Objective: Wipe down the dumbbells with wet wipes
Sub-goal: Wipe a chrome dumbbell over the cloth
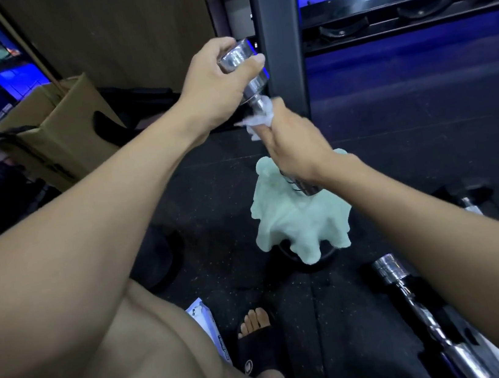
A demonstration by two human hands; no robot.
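**A:** Where is the dumbbell sitting right now?

**B:** A chrome dumbbell (250, 75) is being held in mid-air above the dark floor (395, 142), tilting so its upper head is leaning away and to the left, just in front of a black rack post (280, 40). Its lower head (307, 185) is peeking out beneath the right wrist.

**A:** What are the hands doing?

**B:** The left hand (219, 74) is reaching forward with the arm extended, fingers and thumb curling around the upper head and clamping it. The right hand (291, 141) is wrapping around the handle just below, its fingers closing on a white wet wipe (255, 117) that is bunching against the bar. The right forearm is coming in from the lower right, wrist bending slightly.

**A:** And around them?

**B:** A pale green cloth (301, 223) is lying crumpled on the floor directly below the hands. Another chrome dumbbell (418, 303) is resting on the floor to the right, partly hidden by the right forearm. A wipes packet (207, 323) is lying beside the person's knee, near a foot in a black sandal (257, 341). A cardboard box (63, 128) is standing to the left.
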